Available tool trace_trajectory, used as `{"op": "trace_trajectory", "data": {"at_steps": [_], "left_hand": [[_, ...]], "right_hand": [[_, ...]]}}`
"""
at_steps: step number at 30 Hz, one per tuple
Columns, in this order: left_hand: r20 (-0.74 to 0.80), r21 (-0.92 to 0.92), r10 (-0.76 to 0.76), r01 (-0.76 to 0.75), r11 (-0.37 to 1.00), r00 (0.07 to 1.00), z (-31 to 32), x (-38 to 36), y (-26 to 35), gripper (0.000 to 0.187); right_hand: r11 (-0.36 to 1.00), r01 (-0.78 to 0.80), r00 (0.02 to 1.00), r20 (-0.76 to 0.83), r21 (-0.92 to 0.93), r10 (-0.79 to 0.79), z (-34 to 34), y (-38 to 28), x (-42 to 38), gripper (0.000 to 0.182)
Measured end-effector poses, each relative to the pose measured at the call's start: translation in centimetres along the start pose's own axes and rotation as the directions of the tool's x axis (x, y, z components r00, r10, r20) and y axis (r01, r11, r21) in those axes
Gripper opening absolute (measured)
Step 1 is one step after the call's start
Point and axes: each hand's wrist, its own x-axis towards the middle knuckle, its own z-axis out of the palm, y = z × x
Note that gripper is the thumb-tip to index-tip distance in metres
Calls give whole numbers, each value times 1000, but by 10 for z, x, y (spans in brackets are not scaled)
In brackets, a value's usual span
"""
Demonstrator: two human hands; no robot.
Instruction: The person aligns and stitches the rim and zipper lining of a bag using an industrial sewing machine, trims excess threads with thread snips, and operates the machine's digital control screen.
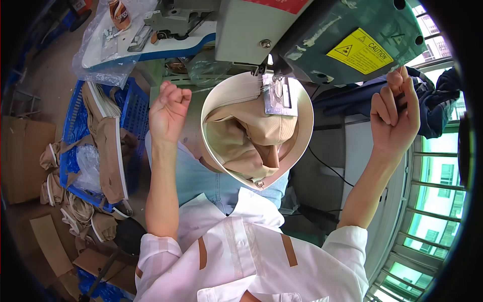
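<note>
Tan trousers (256,123) hang with their pale waistband (308,110) spread in a ring below the sewing machine head (246,35). A metal clamp plate (280,98) lies over the waistband's far side. My left hand (170,110) is closed, left of the ring, on a pale thread (204,90) that runs to the needle area. My right hand (395,103) is raised at the lower right corner of the green machine housing (347,45). Its thumb and forefinger come together there while the other fingers curl; what they grip, if anything, is hidden.
A blue basket (73,121) of tan garments (108,146) stands on the left, with more garments (98,216) and cardboard (50,241) on the floor. A drink bottle (119,15) sits on the machine table (108,58). Dark clothing (437,100) and windows are at right.
</note>
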Motion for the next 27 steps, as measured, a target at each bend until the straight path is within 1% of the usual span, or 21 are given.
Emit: {"op": "trace_trajectory", "data": {"at_steps": [1,3,4,6,7,9,10,11,12,13,14,15,16,17,18,20,22,23,25,26,27], "left_hand": [[1,3,0,0,1000,1000,-2,0,4,10],[26,278,-26,18,961,999,0,-3,7,9],[23,281,-26,18,960,999,5,-4,7,9],[-69,550,85,-33,835,994,16,-3,4,9],[-66,553,83,-33,833,994,18,-2,3,9],[-43,834,216,-84,545,975,21,1,0,11],[-43,837,208,-78,541,977,23,4,-1,11],[-9,962,185,-42,271,983,25,6,-1,13],[19,1000,154,-16,-23,988,28,9,-2,16],[19,1000,152,-15,-25,988,34,13,-3,16],[46,967,212,10,-256,976,40,17,-5,17],[88,881,262,48,-471,961,49,19,-9,19],[89,879,262,48,-474,961,57,19,-13,19],[309,783,276,-79,-617,910,65,19,-20,19],[514,645,251,-176,-744,820,75,21,-27,19],[392,831,205,-250,-497,897,104,11,-59,20],[459,787,59,-375,-490,886,116,7,-88,22],[461,786,63,-373,-493,885,118,8,-96,22],[313,806,-24,-279,-522,949,118,11,-107,23],[315,806,-22,-280,-522,949,115,11,-106,23],[371,815,19,-316,-486,928,110,11,-103,21]], "right_hand": [[1000,2,1000,1,3,-2,1,0,0,37],[1000,23,997,72,-16,-22,2,2,-1,33],[1000,21,997,71,-13,-20,3,2,-3,33],[998,21,1000,12,-56,-20,5,0,-7,34],[998,25,1000,11,-54,-24,3,-2,-7,34],[998,4,985,172,-60,7,-3,-4,-4,37],[998,7,986,164,-57,2,-3,-5,-4,37],[988,22,990,142,-153,0,1,-5,-3,36],[968,33,992,123,-248,-2,5,-5,-1,35],[964,14,995,97,-266,13,7,-5,0,33],[964,12,995,95,-264,13,8,-4,2,33],[959,13,996,91,-284,13,10,-2,3,32],[953,15,996,87,-304,12,13,-1,4,31],[921,27,998,61,-390,-3,20,-1,3,28],[921,28,998,64,-389,-3,17,-1,4,28],[921,43,997,79,-387,-13,9,-1,6,28],[929,36,998,66,-369,-13,13,0,7,28],[935,33,999,50,-354,-17,15,0,6,29],[931,34,998,57,-363,-14,15,-1,6,30],[926,34,998,59,-375,-13,15,-1,7,32],[926,35,998,60,-376,-13,14,-2,8,32]]}}
